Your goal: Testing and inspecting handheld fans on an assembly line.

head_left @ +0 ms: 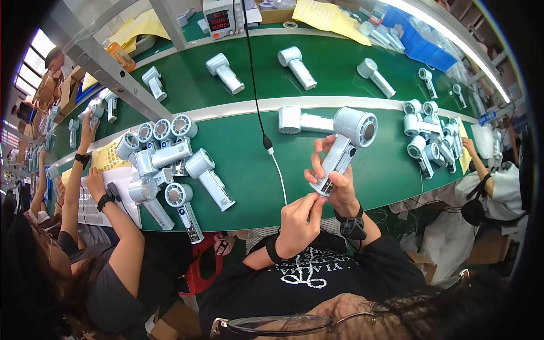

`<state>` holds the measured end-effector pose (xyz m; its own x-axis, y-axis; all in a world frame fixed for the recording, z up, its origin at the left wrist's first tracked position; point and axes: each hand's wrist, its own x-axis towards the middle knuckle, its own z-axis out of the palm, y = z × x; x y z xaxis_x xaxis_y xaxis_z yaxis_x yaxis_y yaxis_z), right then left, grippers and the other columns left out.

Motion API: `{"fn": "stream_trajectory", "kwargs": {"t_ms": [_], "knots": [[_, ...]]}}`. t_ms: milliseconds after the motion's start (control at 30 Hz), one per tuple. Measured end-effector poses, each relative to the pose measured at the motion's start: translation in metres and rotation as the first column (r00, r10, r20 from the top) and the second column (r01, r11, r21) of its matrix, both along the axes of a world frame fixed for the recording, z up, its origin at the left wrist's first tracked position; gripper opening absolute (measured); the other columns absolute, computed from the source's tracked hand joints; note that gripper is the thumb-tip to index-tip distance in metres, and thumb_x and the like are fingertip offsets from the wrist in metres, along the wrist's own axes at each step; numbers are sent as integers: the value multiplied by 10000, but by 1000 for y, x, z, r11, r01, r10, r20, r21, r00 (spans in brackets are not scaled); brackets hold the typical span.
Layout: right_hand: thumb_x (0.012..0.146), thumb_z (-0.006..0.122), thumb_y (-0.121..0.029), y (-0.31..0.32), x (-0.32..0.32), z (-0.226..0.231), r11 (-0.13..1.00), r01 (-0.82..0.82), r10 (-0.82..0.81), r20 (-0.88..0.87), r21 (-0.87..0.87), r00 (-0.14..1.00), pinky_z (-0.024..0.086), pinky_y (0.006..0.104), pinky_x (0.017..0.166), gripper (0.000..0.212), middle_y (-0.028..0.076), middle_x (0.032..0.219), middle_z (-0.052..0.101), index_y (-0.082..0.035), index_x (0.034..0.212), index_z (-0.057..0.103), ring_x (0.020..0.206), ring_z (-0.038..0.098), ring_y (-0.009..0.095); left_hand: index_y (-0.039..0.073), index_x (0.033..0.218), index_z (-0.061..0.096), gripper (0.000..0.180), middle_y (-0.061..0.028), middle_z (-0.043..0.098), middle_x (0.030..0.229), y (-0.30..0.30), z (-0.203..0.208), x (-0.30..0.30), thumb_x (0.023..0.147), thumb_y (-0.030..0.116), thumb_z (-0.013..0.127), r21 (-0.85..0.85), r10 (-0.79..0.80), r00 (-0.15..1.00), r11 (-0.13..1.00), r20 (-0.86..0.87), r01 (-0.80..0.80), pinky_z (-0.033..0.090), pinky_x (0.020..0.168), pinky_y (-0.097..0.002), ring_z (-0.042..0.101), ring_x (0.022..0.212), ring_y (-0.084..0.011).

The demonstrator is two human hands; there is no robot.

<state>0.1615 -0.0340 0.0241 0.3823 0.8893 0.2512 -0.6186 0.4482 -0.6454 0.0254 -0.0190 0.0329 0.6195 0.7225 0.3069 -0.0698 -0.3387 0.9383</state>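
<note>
My right hand (339, 181) grips a pale blue handheld fan (343, 141) by its handle, the round head up and the handle slanting down toward me. A dark strip and a round button show along the handle. My left hand (300, 224) is pinched at the handle's lower end. A white charging cable (277, 170) hangs from a black cord (253, 73) and runs down into my left fingers, which hide its tip. Just behind the held fan, another pale blue fan (306, 122) lies on the green table (255, 192).
To the left lies a pile of fans (164, 153), with a co-worker's arm (122, 238) beside it. More fans (428, 133) are heaped at right near another person. Beyond a pale rail (226, 109), spaced fans (226, 72) lie on a green surface. A power supply (220, 20) stands behind.
</note>
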Motion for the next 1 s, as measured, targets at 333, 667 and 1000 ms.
{"fn": "stream_trajectory", "kwargs": {"t_ms": [333,667,1000], "knots": [[773,734,-192,3,2,-7,994,30,-21,83,-106,996,501,450,849,673,102,1267,397,-122,1333,369,983,527,187,-32,884,598,50,-134,649,790,9,2,-5,893,2,562,-86,-74,983,994,-168,60,458,539,-314,628,619,-187],[784,759,-247,58,109,59,940,-171,281,953,-297,-111,262,448,1122,613,176,1408,363,-55,1289,468,1354,327,330,-75,916,638,130,-251,456,1371,49,-43,-5,901,41,580,-232,-52,926,961,375,148,493,831,-337,611,1079,-309],[842,636,-122,151,242,-58,741,671,198,948,21,-249,457,476,878,583,250,1171,514,-71,1353,360,1031,534,464,-122,879,641,185,-286,470,1351,52,-43,-9,902,37,550,-389,90,898,916,430,94,504,797,-324,609,1083,-304]]}}
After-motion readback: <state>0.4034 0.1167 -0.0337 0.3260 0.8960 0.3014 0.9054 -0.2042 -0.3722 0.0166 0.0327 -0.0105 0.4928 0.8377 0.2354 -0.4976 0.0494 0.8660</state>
